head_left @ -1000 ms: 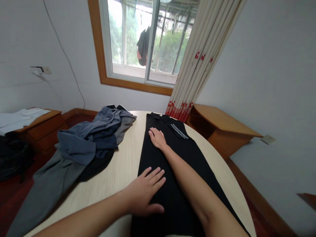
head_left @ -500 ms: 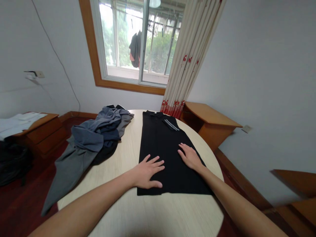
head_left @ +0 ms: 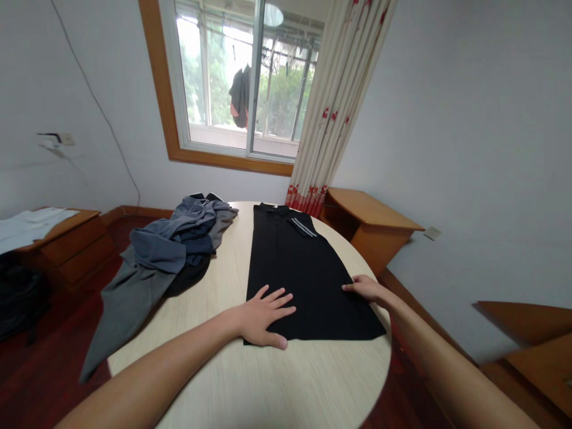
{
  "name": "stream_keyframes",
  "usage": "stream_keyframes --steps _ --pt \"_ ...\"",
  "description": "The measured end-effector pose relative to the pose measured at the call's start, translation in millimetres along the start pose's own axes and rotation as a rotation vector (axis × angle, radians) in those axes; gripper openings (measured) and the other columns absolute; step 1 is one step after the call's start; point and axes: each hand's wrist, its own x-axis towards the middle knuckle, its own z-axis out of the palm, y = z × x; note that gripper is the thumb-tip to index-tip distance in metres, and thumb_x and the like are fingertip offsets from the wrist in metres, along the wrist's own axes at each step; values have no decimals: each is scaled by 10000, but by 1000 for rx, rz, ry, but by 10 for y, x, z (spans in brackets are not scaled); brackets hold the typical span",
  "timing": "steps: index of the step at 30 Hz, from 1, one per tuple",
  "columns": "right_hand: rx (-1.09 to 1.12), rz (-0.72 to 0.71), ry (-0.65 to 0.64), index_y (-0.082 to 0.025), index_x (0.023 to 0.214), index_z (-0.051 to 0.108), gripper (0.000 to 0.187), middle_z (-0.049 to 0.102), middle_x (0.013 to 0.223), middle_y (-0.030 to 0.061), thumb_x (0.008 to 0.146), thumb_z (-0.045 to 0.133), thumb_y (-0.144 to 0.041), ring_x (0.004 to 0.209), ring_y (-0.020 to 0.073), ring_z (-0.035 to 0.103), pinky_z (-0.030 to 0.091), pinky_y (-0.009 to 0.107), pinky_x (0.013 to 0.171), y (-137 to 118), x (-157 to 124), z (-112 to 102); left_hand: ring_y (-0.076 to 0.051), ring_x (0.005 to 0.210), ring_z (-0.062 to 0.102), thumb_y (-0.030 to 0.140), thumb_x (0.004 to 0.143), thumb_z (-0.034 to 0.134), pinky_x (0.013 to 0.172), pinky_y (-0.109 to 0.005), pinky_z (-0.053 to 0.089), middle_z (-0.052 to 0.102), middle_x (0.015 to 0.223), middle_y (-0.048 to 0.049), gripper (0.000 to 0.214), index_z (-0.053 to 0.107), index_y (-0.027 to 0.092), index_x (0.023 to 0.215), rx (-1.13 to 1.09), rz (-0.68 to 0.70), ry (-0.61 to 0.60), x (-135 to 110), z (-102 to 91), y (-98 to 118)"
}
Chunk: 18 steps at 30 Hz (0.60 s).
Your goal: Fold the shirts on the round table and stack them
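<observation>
A black polo shirt (head_left: 295, 268) lies flat on the round pale table (head_left: 250, 381). Its collar points to the window, and a sleeve with two light stripes (head_left: 304, 227) rests across its upper right part. My left hand (head_left: 263, 319) is spread flat, palm down, on the lower left of the shirt near the hem. At the slanting right edge of the fabric is my right hand (head_left: 365, 288), its thumb over the cloth and its fingers closed on that edge, partly hidden underneath.
A heap of grey, blue and dark clothes (head_left: 179, 244) covers the table's left side and hangs over its edge. Behind the right rim stands a wooden desk (head_left: 375, 211). A curtain (head_left: 333, 113) hangs beside the window, and a wooden cabinet (head_left: 71, 244) is at far left.
My right hand has gone from lying flat on the shirt to its right edge, where the fingers have closed. My left hand stays spread on the fabric. The view has shifted slightly.
</observation>
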Motion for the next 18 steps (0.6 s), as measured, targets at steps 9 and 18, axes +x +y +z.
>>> stream_keyframes --steps 9,18 --pt "193 -219 -123 -172 879 609 133 699 811 39 763 660 -213 697 149 653 465 205 556 -470 -405 -4 -286 1495 286 517 997 449 1206 -592 130 405 1573 -97 518 529 250 1434 -89 -37 150 10 -71 25" --pt "-26 -239 -694 -172 1095 586 414 669 681 5 831 687 -474 454 112 595 353 189 425 -822 -734 299 -296 1486 306 514 945 555 1201 -578 178 367 1591 -120 557 528 244 1431 -23 -46 191 40 -2 -48"
